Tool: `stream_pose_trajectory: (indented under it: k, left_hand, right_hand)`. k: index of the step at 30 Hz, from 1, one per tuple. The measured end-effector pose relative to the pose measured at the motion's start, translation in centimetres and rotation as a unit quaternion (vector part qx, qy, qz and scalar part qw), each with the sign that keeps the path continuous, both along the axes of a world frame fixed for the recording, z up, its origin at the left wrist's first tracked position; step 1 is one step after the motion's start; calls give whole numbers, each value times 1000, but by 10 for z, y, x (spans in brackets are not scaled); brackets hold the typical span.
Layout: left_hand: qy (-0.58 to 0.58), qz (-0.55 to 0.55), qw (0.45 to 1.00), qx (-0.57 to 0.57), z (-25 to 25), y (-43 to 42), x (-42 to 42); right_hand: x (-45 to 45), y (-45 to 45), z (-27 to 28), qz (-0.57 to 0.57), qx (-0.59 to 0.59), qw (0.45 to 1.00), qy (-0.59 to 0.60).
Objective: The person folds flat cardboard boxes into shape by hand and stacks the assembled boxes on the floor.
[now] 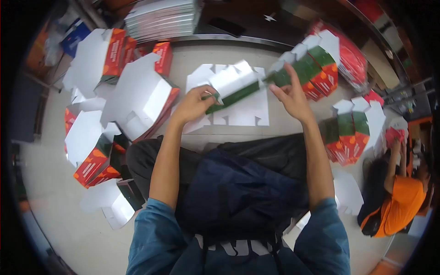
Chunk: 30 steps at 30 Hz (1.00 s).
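Observation:
My left hand (198,103) pinches the near left end of a folded cardboard box piece (236,95), green along its lower strip with white flaps above, slightly blurred. The piece tilts up to the right over flat white die-cut cardboard sheets (240,118) on the floor. By its far right end, my right hand (294,98) has thumb and forefinger spread and holds nothing. Just beyond that hand stands a row of nested red and green boxes (314,68); whether the fingertips touch it I cannot tell.
Folded red and white boxes (137,98) are piled at the left. More nested boxes (350,133) stand at the right, near a person in an orange shirt (403,199). A stack of flat cardboard (160,18) and a dark phone (228,26) lie at the back.

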<state>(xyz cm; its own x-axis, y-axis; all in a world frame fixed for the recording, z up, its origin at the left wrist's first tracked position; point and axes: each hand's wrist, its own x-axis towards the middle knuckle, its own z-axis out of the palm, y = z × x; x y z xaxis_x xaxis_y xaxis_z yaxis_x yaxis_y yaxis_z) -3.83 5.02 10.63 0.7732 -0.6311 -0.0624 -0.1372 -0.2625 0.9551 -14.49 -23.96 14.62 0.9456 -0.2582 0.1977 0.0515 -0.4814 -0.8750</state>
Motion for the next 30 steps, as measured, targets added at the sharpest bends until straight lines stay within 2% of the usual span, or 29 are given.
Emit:
stream_pose_trajectory:
  k: [1,2,4,5,6,8,9,10,11,12,13,15,19,22,23,25,29,30]
  left_hand:
    - [52,-27,998,-12,1,9,1]
    - [56,-66,996,-3,4,15,2]
    - [70,-136,988,14,15,19,2]
    - [70,-123,989,43,26,15,-5]
    - [73,-107,989,74,31,7,-12]
    - [-39,-215,973,79,10,-3,-5]
    - [-69,-229,968,71,-9,-14,-3]
    - [-87,-209,968,105,-21,-25,1]
    - [-56,-197,977,51,-37,-32,5]
    - [-28,-161,986,39,-28,-32,3]
    - [-26,-92,995,-1,-49,-39,4]
    - [172,-118,978,-25,-40,-38,1]
    - [227,-123,965,-37,-65,-51,0]
    - [144,-100,984,-16,-78,-53,3]
    - [154,-82,984,-25,-78,-54,2]
    - [173,-50,983,-42,-70,-49,-3]
    - [47,-75,995,-43,-73,-47,-4]
    - [21,-72,996,-40,-73,-47,-4]
  right_hand:
    - [27,-4,-12,31,24,997,61]
    - [45,-3,-20,63,47,989,124]
    - [57,6,-34,120,97,983,99]
    - [58,11,-42,154,123,976,92]
    - [56,15,-47,131,115,981,80]
    - [45,20,-40,111,86,988,67]
    - [43,13,-42,121,88,988,40]
    - [41,3,-41,94,73,991,66]
    - [39,-3,-41,78,108,990,55]
    - [38,-6,-32,61,106,989,86]
    - [35,-11,-29,55,89,988,118]
    - [34,4,-15,142,3,985,98]
    - [35,40,-18,236,-222,946,22]
    - [30,69,-16,237,-319,917,-36]
    - [31,72,-13,224,-306,925,13]
    - [39,61,-18,247,-247,937,30]
    - [51,37,-37,310,-193,930,51]
    - [52,40,-37,304,-247,919,48]
